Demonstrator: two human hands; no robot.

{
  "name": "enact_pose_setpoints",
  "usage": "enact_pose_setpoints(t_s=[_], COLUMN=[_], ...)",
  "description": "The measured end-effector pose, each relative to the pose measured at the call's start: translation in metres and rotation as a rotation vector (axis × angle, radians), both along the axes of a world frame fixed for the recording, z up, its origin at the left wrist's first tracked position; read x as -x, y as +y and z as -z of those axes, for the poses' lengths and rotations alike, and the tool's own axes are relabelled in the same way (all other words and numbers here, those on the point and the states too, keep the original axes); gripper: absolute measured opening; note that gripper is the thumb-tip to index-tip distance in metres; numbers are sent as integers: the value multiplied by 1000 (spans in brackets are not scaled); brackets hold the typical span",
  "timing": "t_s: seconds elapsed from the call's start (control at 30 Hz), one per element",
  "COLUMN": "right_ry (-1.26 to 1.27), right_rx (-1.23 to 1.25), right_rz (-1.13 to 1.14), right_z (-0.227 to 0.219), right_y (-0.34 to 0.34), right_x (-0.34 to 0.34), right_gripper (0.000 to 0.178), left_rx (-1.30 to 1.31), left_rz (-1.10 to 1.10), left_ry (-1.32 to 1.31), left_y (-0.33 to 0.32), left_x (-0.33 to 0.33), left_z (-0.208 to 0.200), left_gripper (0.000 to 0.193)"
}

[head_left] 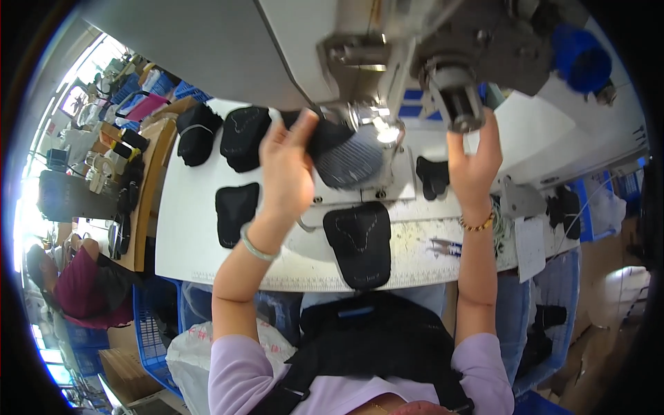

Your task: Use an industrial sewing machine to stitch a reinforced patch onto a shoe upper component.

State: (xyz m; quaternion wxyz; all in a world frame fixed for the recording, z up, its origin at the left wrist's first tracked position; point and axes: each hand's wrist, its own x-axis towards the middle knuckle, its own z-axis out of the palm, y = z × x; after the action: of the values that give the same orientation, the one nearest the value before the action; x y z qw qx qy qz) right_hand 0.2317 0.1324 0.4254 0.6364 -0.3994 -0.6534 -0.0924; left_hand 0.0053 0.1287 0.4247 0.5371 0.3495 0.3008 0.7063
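Observation:
My left hand (289,166) is closed on a black fabric piece (325,135) beside the sewing machine's needle area. A grey striped curved part (351,162) adjoins this piece, slightly blurred. My right hand (476,166) is raised beside a metal cylinder (454,97) on the machine, thumb and fingers apart; its fingertips are partly hidden behind that part. Close to my body, a black shaped panel (357,242) with light stitching lies at the table's front edge. A small black piece (433,178) sits left of my right hand.
Several black panels rest on the white table (187,235), including a banded stack (197,135) and a stitched stack (245,138). Thread snips (446,247) lie near the right front. The machine head (207,41) hangs overhead. Blue baskets (155,325) stand below; another person (83,283) is far left.

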Motion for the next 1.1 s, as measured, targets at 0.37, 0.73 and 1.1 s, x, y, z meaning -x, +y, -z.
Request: enact_pose_setpoints(t_s=[0.37,0.73,1.1], right_ry=[-339,-201,-360], right_rx=[721,750,578], right_rz=[-141,-17,-242], right_z=[68,67,104], right_y=[-25,-37,-104], right_x=[-41,-24,68], right_gripper=[21,10,17], left_rx=[545,-89,-271], left_rz=[-406,-377,-148], left_ry=[966,1561,1588], left_y=[-58,-72,-87], left_x=[235,83,8], left_z=[100,67,82], left_gripper=[30,39,32])
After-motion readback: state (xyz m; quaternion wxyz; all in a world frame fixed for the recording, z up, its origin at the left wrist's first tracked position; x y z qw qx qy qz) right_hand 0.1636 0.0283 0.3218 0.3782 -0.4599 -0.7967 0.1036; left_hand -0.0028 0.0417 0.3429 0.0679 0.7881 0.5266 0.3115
